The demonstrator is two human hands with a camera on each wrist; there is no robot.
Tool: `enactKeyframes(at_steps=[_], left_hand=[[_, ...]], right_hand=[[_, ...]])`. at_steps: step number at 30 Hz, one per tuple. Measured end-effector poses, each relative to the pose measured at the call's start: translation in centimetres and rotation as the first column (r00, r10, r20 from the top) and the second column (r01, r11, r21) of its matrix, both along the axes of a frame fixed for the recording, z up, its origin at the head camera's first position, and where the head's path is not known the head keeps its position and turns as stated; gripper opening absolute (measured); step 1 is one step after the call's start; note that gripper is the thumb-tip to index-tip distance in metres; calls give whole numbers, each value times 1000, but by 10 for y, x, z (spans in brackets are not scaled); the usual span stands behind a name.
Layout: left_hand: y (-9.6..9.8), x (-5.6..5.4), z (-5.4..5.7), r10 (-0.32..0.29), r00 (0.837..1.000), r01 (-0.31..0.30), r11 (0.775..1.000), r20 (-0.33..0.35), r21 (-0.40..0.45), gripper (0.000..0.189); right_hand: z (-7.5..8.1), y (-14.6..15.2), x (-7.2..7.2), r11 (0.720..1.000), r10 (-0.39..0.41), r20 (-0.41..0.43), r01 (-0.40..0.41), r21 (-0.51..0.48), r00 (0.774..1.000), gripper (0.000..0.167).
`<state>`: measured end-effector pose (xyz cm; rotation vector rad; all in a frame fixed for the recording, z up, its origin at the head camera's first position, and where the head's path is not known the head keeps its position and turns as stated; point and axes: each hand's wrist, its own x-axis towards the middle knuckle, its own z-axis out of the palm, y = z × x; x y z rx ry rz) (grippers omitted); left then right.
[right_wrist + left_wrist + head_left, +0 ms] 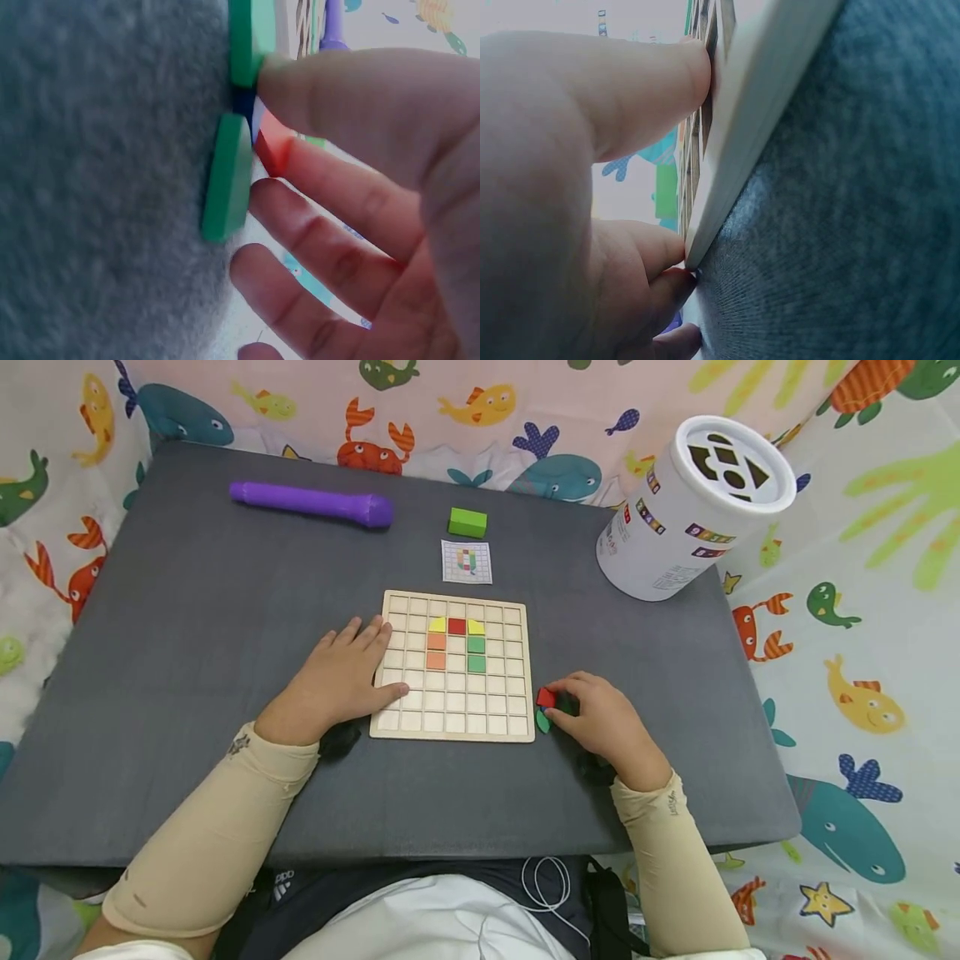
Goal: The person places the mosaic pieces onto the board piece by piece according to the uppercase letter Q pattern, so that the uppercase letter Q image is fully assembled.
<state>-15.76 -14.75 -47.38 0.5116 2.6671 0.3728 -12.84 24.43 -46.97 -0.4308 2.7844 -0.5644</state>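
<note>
A wooden grid board (453, 703) lies on the table, with yellow, red, orange and green pieces set in its upper middle. My left hand (337, 681) rests at its left edge, fingers spread and the thumb lying over the rim onto the grid. Just right of the board, my right hand (603, 718) pinches a red block (546, 697) between thumb and index finger. Beside it lie a green piece (543, 722) and a second green piece (226, 180). Between the green pieces a dark blue piece (244, 102) shows, partly hidden.
Behind the board are a small pattern card (467, 562) and a green block (468, 522). A purple stick (311, 503) lies at the back left. The white bucket (675, 527) with a shape-holed lid stands at the back right of the grey table (187, 652).
</note>
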Motion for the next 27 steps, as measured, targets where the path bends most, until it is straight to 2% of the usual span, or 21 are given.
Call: enactKeyframes(at_steps=[6, 10, 13, 16, 21, 24, 27], left_hand=[[-3, 2, -4, 11, 1000, -11, 1000, 21, -3, 100], [-2, 1, -5, 6, 1000, -6, 1000, 12, -9, 100], [-2, -1, -6, 4, 1000, -4, 1000, 4, -9, 100], [-4, -2, -6, 8, 1000, -8, 1000, 8, -12, 100], [-3, -3, -6, 11, 1000, -11, 1000, 8, -11, 100], [-2, -2, -5, 12, 1000, -12, 1000, 12, -8, 100], [-4, -2, -6, 15, 1000, -15, 1000, 17, -12, 100]], right_hand=[[1, -15, -2, 999, 33, -96, -35, -22, 995, 11], [12, -37, -10, 996, 59, -154, -67, -52, 986, 12], [23, -64, -21, 993, 56, -153, -71, -96, 987, 11], [26, -94, -33, 990, 64, -120, -78, -121, 991, 12], [12, -128, -44, 996, 90, -83, -91, -12, 992, 11], [6, -138, -45, 996, 66, -76, -61, 60, 995, 8], [3, -143, -43, 994, 64, -85, -57, 91, 994, 7]])
